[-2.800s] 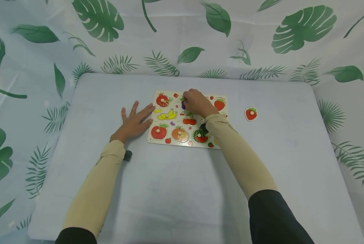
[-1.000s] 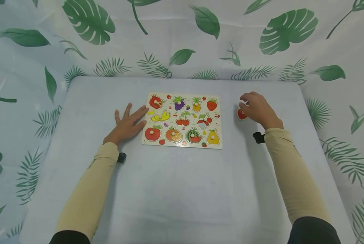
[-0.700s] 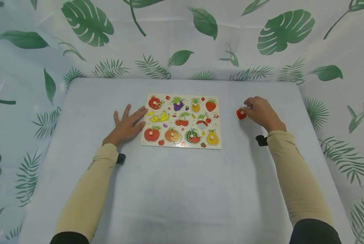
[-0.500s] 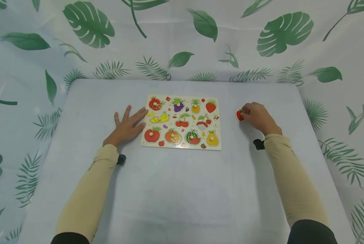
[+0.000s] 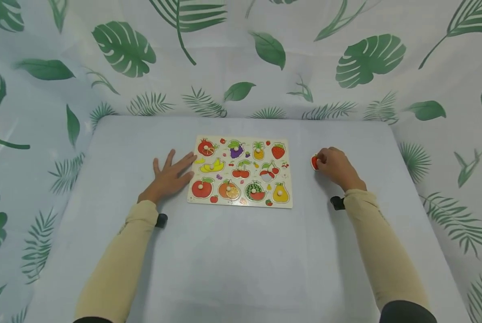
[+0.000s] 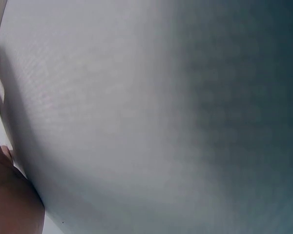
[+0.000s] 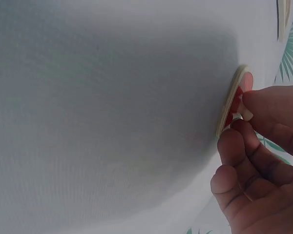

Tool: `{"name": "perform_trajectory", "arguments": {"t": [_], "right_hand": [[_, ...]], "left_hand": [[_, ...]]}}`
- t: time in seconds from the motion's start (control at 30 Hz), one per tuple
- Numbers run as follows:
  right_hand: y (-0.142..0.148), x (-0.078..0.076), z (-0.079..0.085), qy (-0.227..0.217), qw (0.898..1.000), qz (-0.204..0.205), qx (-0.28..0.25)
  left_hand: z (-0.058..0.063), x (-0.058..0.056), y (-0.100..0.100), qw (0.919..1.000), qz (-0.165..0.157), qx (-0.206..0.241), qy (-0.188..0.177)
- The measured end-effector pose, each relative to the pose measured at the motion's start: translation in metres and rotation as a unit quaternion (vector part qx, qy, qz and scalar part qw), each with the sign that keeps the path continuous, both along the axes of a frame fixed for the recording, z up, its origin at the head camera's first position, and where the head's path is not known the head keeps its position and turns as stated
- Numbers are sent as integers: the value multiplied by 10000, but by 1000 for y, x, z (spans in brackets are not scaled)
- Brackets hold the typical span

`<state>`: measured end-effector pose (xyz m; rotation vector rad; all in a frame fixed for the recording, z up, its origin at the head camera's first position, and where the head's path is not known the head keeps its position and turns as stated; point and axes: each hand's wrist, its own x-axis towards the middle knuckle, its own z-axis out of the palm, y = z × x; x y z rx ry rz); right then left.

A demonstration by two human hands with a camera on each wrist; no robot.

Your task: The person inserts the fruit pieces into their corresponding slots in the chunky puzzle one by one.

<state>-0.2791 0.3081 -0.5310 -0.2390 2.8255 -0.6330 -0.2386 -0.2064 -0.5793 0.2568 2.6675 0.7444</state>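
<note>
My left hand (image 5: 166,179) lies with fingers spread on the table, fingertips at the left edge of a wooden fruit puzzle board (image 5: 241,205). Part of that hand (image 6: 14,204) shows at the lower left of the left wrist view. To the right of the board, my right hand (image 5: 338,168) pinches the small knob (image 7: 245,112) of a strawberry puzzle piece (image 5: 314,162). In the right wrist view, thumb and fingertips meet at the knob, and the piece (image 7: 230,105) is seen edge-on near the table. Fingers cover much of its face.
Knobbed fruit pieces sit in the board, among them grapes (image 5: 236,150), a pineapple (image 5: 258,152) and a pear (image 5: 281,194). The board's top-right strawberry picture (image 5: 278,151) shows no knob. A leaf-print cloth (image 5: 265,80) rises behind the white table (image 5: 233,260).
My right hand has gone from the grapes on the board over to the loose strawberry piece and now pinches its knob. The left hand stays at the board's edge; the head view has shifted.
</note>
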Motion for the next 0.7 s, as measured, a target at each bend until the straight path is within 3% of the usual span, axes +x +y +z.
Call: {"name": "perform_trajectory", "arguments": {"t": [0.2,0.43,0.57,0.7], "right_hand": [[-1,5,-2,116,9999,-34,28],[-2,15,-9,92,9999,-8,87],[-6,13,-3,204,9997,21,101],[-14,3,9,391,9992,35,123]], "left_hand": [[0,4,1,9998,-46,62,162],[-10,16,1,9997,-47,138,184],[-12,15,2,9997,-10,102,241],[-6,10,2,9994,36,113,323]]}}
